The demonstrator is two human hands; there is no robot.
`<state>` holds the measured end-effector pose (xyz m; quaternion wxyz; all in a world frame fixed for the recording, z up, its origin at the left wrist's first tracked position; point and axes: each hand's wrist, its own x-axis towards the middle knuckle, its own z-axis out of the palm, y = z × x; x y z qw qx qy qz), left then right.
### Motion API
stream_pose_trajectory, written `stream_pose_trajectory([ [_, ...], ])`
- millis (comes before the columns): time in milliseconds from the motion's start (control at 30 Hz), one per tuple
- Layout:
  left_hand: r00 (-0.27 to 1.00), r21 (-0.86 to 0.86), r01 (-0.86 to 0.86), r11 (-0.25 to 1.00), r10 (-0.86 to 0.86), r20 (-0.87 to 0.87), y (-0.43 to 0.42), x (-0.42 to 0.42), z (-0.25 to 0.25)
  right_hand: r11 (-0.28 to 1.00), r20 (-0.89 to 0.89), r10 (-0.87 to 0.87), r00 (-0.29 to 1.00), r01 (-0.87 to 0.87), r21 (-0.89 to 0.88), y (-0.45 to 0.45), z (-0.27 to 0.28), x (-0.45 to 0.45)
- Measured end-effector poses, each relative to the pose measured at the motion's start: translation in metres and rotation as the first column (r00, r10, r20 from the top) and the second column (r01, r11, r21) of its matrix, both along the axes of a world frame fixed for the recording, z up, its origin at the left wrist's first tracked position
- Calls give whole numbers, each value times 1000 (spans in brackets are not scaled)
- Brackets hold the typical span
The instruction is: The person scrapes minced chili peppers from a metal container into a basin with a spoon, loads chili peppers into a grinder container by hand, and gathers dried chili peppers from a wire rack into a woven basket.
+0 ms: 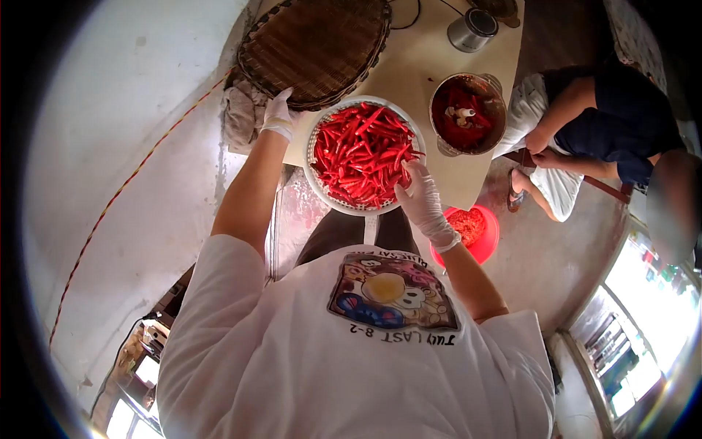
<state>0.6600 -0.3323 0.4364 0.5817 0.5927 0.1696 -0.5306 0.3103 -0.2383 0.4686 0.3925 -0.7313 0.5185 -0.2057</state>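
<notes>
Both of my hands wear thin whitish gloves. My left hand (278, 117) is at the near edge of a dark woven bamboo tray (314, 47), its fingers closed on the rim. In front of me, a white plastic colander (316, 184) is heaped with red chili peppers (362, 155). My right hand (422, 201) reaches over the colander's right rim, with thumb and fingers spread apart against the peppers. Whether a pepper sits between those fingers is hard to see.
On the pale table (468, 175) stand a metal pot (442, 139) with red contents and a metal canister (468, 35). A red basin (488, 245) with chopped red stuff is below right. Another person (614, 117) sits at right. A grey cloth (241, 117) lies left.
</notes>
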Motion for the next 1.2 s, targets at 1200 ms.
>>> stream_pose_trajectory([
  [1200, 515, 210, 273, 939, -327, 792, 53, 5, -13, 724, 333, -475, 814, 146, 674, 32, -22, 5],
])
